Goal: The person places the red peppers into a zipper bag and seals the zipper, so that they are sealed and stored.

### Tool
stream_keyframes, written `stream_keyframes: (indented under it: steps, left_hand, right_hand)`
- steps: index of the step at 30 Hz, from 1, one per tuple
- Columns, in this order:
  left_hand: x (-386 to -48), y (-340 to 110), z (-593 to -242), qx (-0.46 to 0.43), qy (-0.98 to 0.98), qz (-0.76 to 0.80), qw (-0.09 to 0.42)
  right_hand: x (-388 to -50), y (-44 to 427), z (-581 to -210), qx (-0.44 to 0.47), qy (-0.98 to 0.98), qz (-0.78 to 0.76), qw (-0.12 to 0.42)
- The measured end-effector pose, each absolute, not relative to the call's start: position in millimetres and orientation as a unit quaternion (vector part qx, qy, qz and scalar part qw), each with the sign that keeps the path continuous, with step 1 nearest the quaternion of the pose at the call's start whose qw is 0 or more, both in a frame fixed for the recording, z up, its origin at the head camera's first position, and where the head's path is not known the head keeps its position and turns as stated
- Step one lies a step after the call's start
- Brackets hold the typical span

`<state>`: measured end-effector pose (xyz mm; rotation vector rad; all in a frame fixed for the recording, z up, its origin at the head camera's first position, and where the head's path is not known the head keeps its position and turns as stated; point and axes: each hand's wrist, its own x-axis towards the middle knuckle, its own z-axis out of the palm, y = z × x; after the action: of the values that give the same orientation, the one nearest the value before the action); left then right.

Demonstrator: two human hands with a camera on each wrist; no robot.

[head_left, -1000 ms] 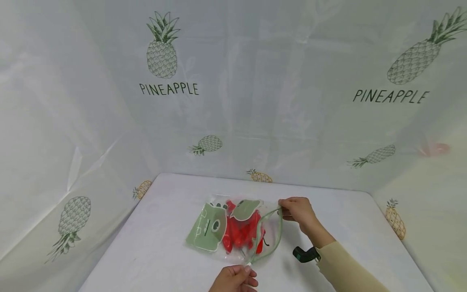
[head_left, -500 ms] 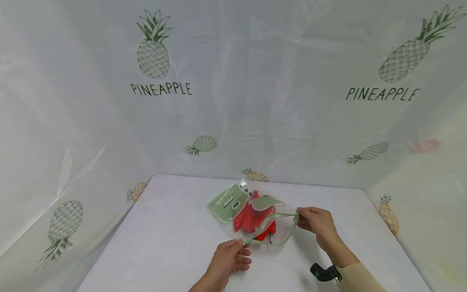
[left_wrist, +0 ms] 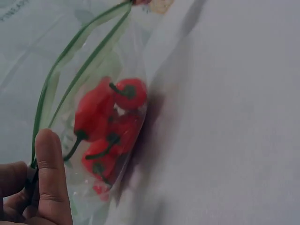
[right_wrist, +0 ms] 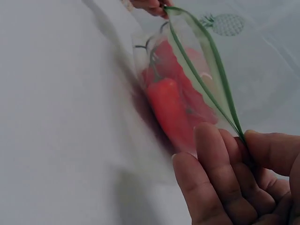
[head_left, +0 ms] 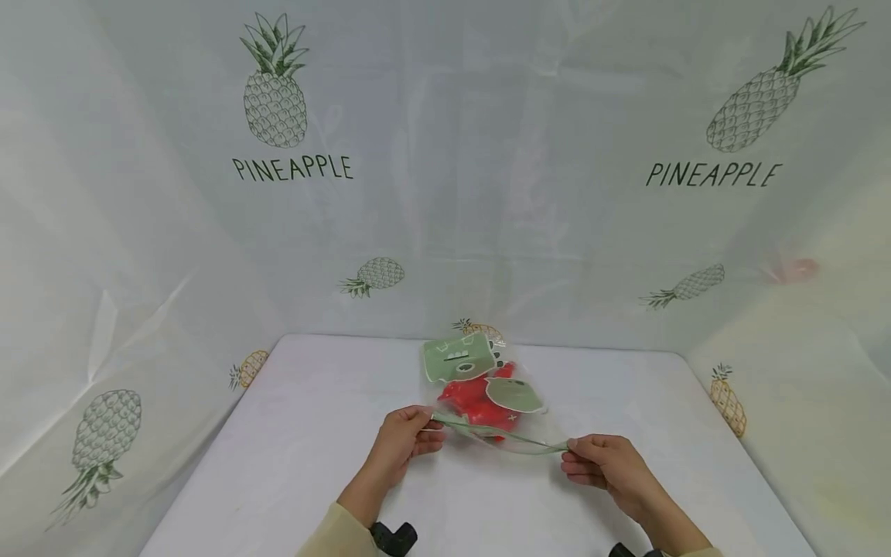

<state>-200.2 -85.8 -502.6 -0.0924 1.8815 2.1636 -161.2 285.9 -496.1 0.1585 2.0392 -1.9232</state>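
Note:
A clear zip bag (head_left: 458,357) with green printed shapes lies tilted on the table, its green-edged mouth facing me. Inside are several red peppers (head_left: 476,398) with green stems, plainest in the left wrist view. My left hand (head_left: 404,442) pinches the left corner of the mouth, at the zip slider (left_wrist: 32,172). The opposite corner is pinched between thumb and fingers of my right hand (head_left: 605,468). Between the hands the green zip edge (head_left: 497,433) is stretched; both wrist views show a narrow gap between its two strips.
The white table (head_left: 292,433) extends around the bag. A pale curtain (head_left: 445,155) printed with pineapples stands behind the table and along its sides. Each wrist wears a black device, such as the left one (head_left: 394,538).
The bag has turned so its mouth faces me, and its wide opening has narrowed to a slit. My left hand has moved up and left; the right has come nearer and slightly right.

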Motion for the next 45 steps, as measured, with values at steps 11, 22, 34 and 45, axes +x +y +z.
stream_keyframes:
  steps: [11,22,34,45]
  left_hand:
    - [-194.2,-118.5,-516.6,-0.027,0.699,0.695,0.17]
    - [-189.1,-134.1,-517.6,0.0,0.722,0.652,0.23]
    - [-181.8,-119.7,-522.0,0.032,0.82,0.554,0.137]
    - [-175.2,-119.8,-526.4,0.028,0.78,0.603,0.167]
  right_hand:
    - [-158.5,275.4,-508.9,0.044,0.681,-0.701,0.207]
    - [-160.3,274.2,-513.3,0.027,0.675,-0.702,0.225]
    - [-163.1,278.1,-514.9,0.045,0.672,-0.71,0.206]
    - [-169.4,279.3,-514.1,0.054,0.662,-0.721,0.197]
